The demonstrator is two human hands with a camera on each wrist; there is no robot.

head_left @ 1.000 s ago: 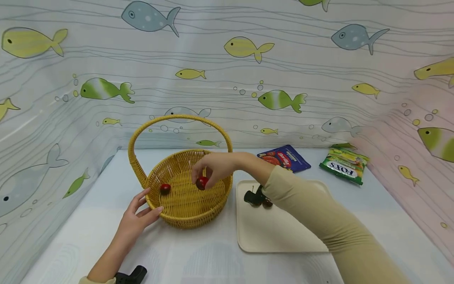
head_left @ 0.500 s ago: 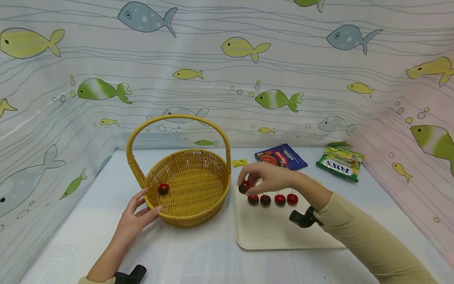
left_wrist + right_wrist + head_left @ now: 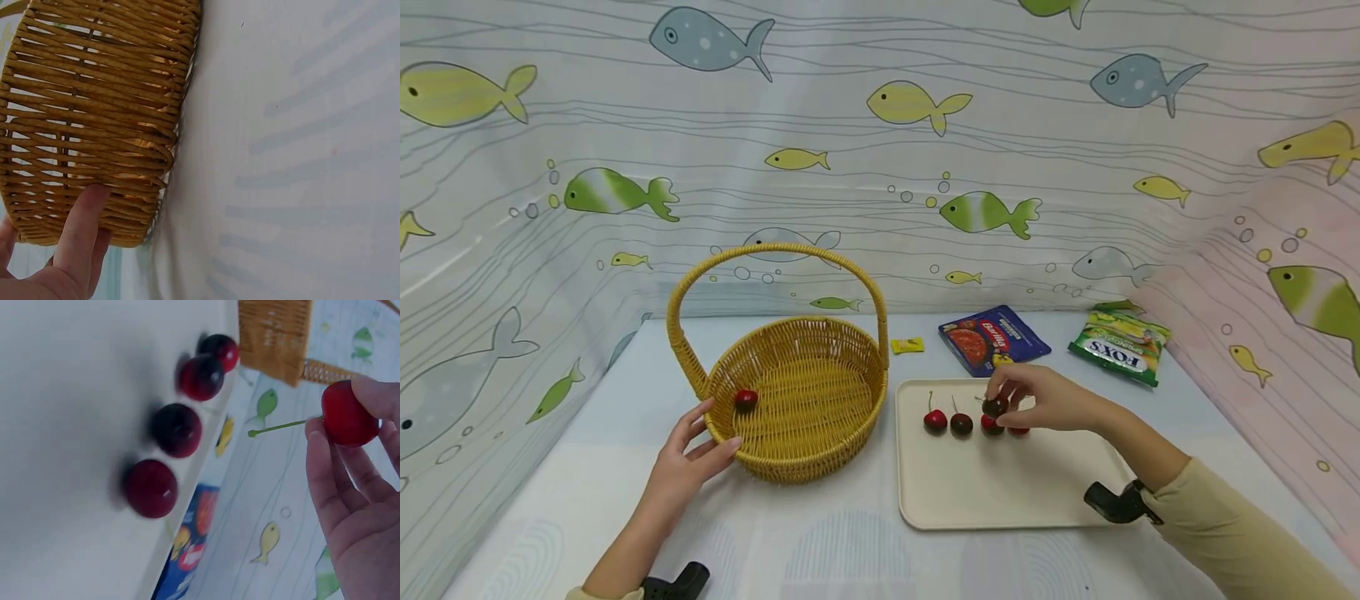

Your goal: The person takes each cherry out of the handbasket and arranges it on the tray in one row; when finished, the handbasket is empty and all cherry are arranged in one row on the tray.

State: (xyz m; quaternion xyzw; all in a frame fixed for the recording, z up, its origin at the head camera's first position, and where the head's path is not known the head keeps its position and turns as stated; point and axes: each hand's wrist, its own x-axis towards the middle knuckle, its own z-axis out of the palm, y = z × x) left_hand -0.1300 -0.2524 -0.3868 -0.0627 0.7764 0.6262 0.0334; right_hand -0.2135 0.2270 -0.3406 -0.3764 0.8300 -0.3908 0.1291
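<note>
My right hand pinches a dark red cherry between thumb and fingers, its green stem sticking out. Hand and cherry are over the cream tray, close above the back row of cherries there. Several cherries with stems lie on that tray; the held cherry and fingers partly cover those on the right. At the left stands a yellow-brown wicker basket with a tall handle, one cherry inside near its left wall. My left hand rests its spread fingers against the basket's outer front-left side, tips at the rim.
Behind the tray lie a blue Barilla pouch and a small yellow packet. A green Fox's bag lies at the back right. A fish-patterned curtain encloses the white tabletop at the back and sides.
My right hand has carried the pinched cherry from inside the basket rightward to over the tray. The left hand stays at the basket, where one cherry keeps its place.
</note>
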